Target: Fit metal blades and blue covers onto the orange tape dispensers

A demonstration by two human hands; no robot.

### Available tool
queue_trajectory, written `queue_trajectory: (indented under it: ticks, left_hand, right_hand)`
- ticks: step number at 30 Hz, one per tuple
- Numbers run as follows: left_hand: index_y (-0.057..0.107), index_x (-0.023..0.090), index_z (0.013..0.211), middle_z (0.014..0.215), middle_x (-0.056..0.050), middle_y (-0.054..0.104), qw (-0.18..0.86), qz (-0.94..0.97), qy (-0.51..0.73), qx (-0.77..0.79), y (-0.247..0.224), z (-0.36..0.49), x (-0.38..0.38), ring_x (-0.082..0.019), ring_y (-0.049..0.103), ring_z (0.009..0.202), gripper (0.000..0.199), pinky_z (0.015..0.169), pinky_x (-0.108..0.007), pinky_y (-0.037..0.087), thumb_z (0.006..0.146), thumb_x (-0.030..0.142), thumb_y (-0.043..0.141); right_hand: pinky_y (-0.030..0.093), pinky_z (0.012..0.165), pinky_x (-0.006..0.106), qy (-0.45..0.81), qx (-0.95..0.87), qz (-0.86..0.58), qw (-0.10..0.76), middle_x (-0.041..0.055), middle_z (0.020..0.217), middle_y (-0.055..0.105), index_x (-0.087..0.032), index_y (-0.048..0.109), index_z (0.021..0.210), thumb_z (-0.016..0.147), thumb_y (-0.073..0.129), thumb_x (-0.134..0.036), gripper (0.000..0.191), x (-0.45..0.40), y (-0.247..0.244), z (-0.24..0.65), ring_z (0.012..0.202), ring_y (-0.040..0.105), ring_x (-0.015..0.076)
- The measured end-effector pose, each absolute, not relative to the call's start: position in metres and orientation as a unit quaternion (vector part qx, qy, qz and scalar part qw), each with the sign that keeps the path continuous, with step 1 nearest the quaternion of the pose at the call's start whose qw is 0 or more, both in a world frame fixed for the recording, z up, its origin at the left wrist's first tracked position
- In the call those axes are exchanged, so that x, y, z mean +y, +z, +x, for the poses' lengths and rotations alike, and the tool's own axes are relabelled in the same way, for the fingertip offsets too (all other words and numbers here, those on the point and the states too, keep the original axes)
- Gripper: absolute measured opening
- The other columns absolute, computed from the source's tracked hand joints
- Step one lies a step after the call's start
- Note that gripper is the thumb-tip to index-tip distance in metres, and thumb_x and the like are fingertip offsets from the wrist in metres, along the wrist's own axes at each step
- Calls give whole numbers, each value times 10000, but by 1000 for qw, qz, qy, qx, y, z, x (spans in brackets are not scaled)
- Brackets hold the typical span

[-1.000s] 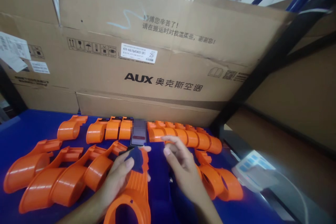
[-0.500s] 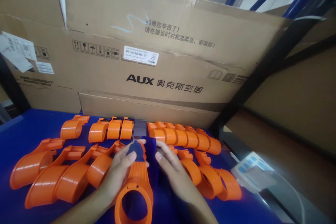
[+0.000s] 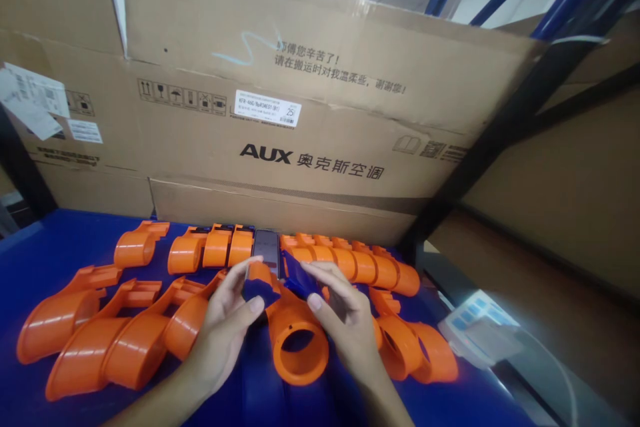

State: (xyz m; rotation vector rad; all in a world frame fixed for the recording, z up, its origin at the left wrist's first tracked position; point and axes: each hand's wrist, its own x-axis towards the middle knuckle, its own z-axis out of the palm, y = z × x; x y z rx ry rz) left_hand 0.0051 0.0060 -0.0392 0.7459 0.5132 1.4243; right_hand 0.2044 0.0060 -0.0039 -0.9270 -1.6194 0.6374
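Observation:
In the middle of the head view is an orange plastic part with a round ring (image 3: 300, 373), its ring end toward me. My left hand (image 3: 223, 323) grips the narrow end of this part, thumb pressed on a dark blue piece (image 3: 260, 291) there. Between the thumb and fingers of my right hand (image 3: 345, 313) is a separate dark blue plastic piece (image 3: 297, 275), tilted and close beside the orange part. Whether the two touch I cannot tell.
Similar orange ringed parts (image 3: 83, 360) lie in rows on the blue surface (image 3: 30, 240), left and right. A dark phone-like block (image 3: 266, 248) lies at the back. Behind stands a large cardboard box (image 3: 200, 133). A white device with blue keys (image 3: 480, 327) is at right.
The orange part's ring has swung right and away from me, and its narrow end has turned. The blue piece by my right hand has tilted and shows more clearly between the fingers.

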Motion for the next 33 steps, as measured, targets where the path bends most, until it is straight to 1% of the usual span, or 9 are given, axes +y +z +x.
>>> queue_trajectory:
  ticks: [5, 10, 13, 18, 23, 28, 30, 33]
  left_hand:
    - [754, 322, 1273, 1389, -29, 728, 637, 324, 648, 263, -36, 5, 4, -273, 611, 1362, 524, 1088, -300, 527, 781, 229, 911]
    - [753, 314, 1281, 1379, -40, 742, 637, 324, 650, 256, -35, 5, 3, -277, 644, 1334, 569, 1059, -292, 554, 752, 202, 932]
    - [743, 327, 1291, 1412, -33, 728, 635, 326, 652, 256, -36, 5, 3, -270, 632, 1356, 588, 1072, -285, 546, 754, 176, 927]
    - [738, 305, 1314, 1411, -65, 728, 632, 341, 651, 246, -41, 3, 6, -301, 644, 1343, 635, 1076, -313, 553, 728, 164, 938]
    - [696, 309, 1391, 1468, -87, 688, 626, 362, 654, 220, -41, 3, 8, -326, 605, 1388, 655, 1108, -366, 539, 779, 187, 898]
    - [630, 323, 1463, 1561, -91, 608, 620, 379, 660, 192, -45, 2, 9, -343, 545, 1447, 683, 1152, -413, 506, 825, 205, 845]
    - [624, 322, 1464, 1599, -89, 571, 616, 389, 662, 174, -46, 1, 9, -356, 484, 1497, 668, 1188, -434, 473, 834, 238, 832]
    - [605, 320, 1467, 1614, -100, 554, 612, 406, 662, 152, -48, 0, 8, -374, 428, 1533, 657, 1232, -481, 415, 846, 313, 821]
  right_hand:
    - [535, 1048, 456, 270, -692, -384, 549, 94, 1203, 700, -289, 783, 1255, 962, 714, -404, 322, 5, -4, 205, 1167, 655, 296]
    - [539, 1046, 453, 281, -694, -381, 543, 90, 1224, 681, -301, 783, 1256, 946, 739, -387, 325, 4, -5, 205, 1183, 647, 297]
    - [540, 1047, 456, 281, -692, -381, 544, 92, 1221, 678, -300, 782, 1256, 945, 743, -391, 326, 3, -6, 204, 1187, 645, 300]
    - [523, 1069, 449, 280, -696, -378, 542, 88, 1242, 675, -303, 770, 1257, 963, 724, -394, 312, 3, -7, 203, 1205, 643, 294]
    - [527, 1069, 434, 269, -705, -369, 542, 88, 1259, 689, -296, 723, 1297, 967, 722, -377, 340, 4, -10, 201, 1232, 649, 293]
    - [518, 1091, 479, 214, -729, -384, 524, 106, 1362, 675, -290, 617, 1415, 976, 699, -403, 461, 3, -10, 201, 1283, 640, 324]
    - [525, 1078, 493, 167, -752, -383, 510, 111, 1361, 675, -288, 578, 1457, 964, 710, -399, 522, 2, -10, 202, 1257, 652, 328]
    - [567, 1002, 471, 86, -792, -360, 485, 113, 1301, 686, -283, 535, 1502, 905, 790, -350, 653, 1, -13, 202, 1164, 681, 315]
